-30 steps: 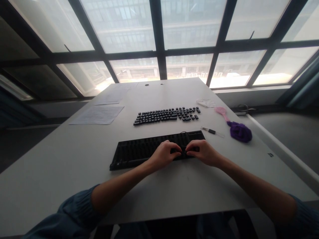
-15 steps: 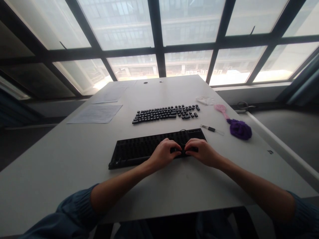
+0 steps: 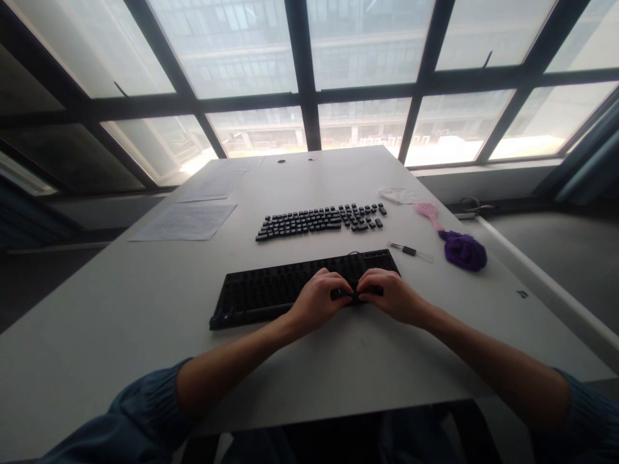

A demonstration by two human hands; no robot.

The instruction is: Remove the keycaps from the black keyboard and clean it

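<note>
A black keyboard (image 3: 265, 290) with its keycaps taken off lies at a slant in front of me. Over its right part, my left hand (image 3: 323, 295) is closed, thumb and fingertips drawn together. My right hand (image 3: 391, 293) mirrors it from the other side, also in a pinch, the fingertips of both almost meeting. Something small and dark lies between them, too hidden to name. Behind the keyboard, loose black keycaps (image 3: 300, 222) are laid out in rows. A wire keycap puller (image 3: 409, 250) with a black handle rests off the keyboard's far right corner.
Paper sheets (image 3: 184, 222) lie on the left of the white table (image 3: 145, 296). On the right are a pink brush (image 3: 427, 211), a purple cloth (image 3: 463, 250) and a crumpled clear plastic bag (image 3: 397, 194). Windows stand beyond the far edge.
Both hands stay at the same spot on the keyboard, with hardly any finger movement. The whole view has shifted very slightly.
</note>
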